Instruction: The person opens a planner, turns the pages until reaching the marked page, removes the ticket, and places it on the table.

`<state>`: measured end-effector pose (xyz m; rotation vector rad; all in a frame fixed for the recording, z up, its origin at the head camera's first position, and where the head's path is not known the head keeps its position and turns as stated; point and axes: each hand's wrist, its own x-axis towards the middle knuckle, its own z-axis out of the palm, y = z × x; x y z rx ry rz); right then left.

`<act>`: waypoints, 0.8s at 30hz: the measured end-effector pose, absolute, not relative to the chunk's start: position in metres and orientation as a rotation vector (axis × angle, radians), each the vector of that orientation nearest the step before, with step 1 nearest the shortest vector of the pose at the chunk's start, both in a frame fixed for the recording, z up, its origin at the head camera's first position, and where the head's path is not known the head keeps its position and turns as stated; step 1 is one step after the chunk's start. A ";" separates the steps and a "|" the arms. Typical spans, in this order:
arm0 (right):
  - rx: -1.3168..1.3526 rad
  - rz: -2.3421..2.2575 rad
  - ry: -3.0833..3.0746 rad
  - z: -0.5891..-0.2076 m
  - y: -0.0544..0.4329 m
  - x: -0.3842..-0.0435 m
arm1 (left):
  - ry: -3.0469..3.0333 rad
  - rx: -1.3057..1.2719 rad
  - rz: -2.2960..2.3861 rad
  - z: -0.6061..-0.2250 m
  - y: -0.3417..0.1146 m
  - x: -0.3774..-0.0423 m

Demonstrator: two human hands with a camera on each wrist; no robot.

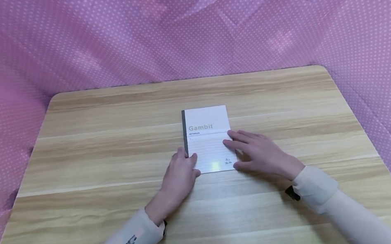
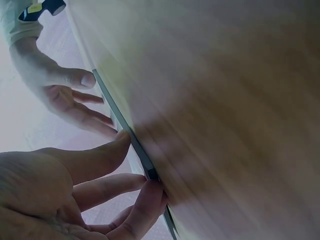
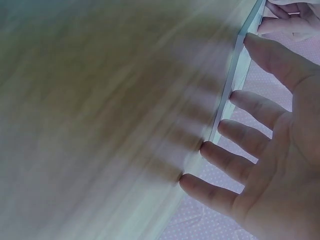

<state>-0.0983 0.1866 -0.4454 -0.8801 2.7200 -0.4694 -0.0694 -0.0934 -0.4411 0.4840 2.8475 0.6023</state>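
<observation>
A white notebook [image 1: 209, 141] with a dark spine strip lies flat on the wooden table [image 1: 117, 208], its cover printed "Gambit". My left hand [image 1: 177, 176] holds its near left corner. The left thumb is at the bottom edge, one finger lies over the cover, and others bend against the spine side, as the left wrist view shows. Along the right side, my right hand [image 1: 261, 152] touches the notebook with spread, fairly straight fingers [image 3: 250, 137]. Its thumb meets the near right corner. Only the notebook's thin edge [image 2: 120, 117] shows in the left wrist view.
Pink dotted cloth [image 1: 182, 28] hangs behind the table and down both sides. The table's far edge runs beyond the notebook. Each forearm wears a pale rolled sleeve [image 1: 315, 188], with a dark object at the wrist.
</observation>
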 end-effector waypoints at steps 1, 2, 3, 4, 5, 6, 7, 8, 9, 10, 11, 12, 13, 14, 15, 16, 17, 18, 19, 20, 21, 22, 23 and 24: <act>-0.889 -0.467 2.722 -0.445 0.188 -0.099 | 2.843 0.486 0.600 -0.441 -0.093 -0.069; -0.899 -0.464 2.723 -0.446 0.188 -0.099 | 2.840 0.489 0.594 -0.440 -0.092 -0.069; -0.905 -0.459 2.723 -0.446 0.189 -0.099 | 2.842 0.494 0.587 -0.440 -0.091 -0.069; -0.910 -0.460 2.725 -0.446 0.189 -0.099 | 2.841 0.496 0.581 -0.440 -0.091 -0.069; -0.909 -0.460 2.722 -0.446 0.190 -0.098 | 2.842 0.502 0.579 -0.440 -0.091 -0.069; -0.914 -0.458 2.723 -0.446 0.190 -0.098 | 2.844 0.506 0.576 -0.441 -0.091 -0.068; -0.920 -0.454 2.725 -0.447 0.190 -0.098 | 2.848 0.511 0.571 -0.442 -0.091 -0.068; -0.915 -0.453 2.723 -0.447 0.190 -0.098 | 2.851 0.515 0.569 -0.442 -0.091 -0.068; -0.908 -0.456 2.723 -0.447 0.190 -0.098 | 2.853 0.518 0.571 -0.442 -0.091 -0.068; -0.907 -0.457 2.724 -0.448 0.190 -0.098 | 2.853 0.518 0.571 -0.443 -0.091 -0.068; -0.909 -0.454 2.727 -0.448 0.190 -0.098 | 2.853 0.518 0.570 -0.443 -0.091 -0.068; -0.913 -0.452 2.732 -0.448 0.190 -0.098 | 2.854 0.518 0.566 -0.443 -0.090 -0.068; -0.912 -0.451 2.734 -0.449 0.190 -0.098 | 2.853 0.515 0.562 -0.442 -0.090 -0.069; -0.911 -0.451 2.736 -0.448 0.190 -0.098 | 2.851 0.512 0.559 -0.442 -0.090 -0.069; -0.912 -0.448 2.738 -0.448 0.190 -0.099 | 2.849 0.509 0.550 -0.441 -0.090 -0.069; -0.913 -0.445 2.739 -0.448 0.190 -0.099 | 2.847 0.505 0.545 -0.440 -0.090 -0.069; -0.914 -0.443 2.739 -0.448 0.190 -0.099 | 2.842 0.501 0.543 -0.440 -0.090 -0.070; -0.914 -0.441 2.739 -0.448 0.190 -0.099 | 2.839 0.498 0.541 -0.440 -0.089 -0.070; -0.914 -0.438 2.739 -0.448 0.190 -0.099 | 2.836 0.497 0.540 -0.440 -0.089 -0.070; -0.913 -0.437 2.739 -0.447 0.190 -0.100 | 2.834 0.498 0.540 -0.439 -0.089 -0.070; -0.912 -0.437 2.738 -0.447 0.190 -0.100 | 2.833 0.498 0.542 -0.439 -0.089 -0.071; -0.911 -0.436 2.737 -0.447 0.190 -0.100 | 2.834 0.500 0.545 -0.440 -0.089 -0.071; -0.909 -0.436 2.736 -0.447 0.190 -0.101 | 2.835 0.503 0.547 -0.440 -0.089 -0.072; -0.907 -0.438 2.735 -0.446 0.190 -0.101 | 2.838 0.507 0.548 -0.439 -0.089 -0.072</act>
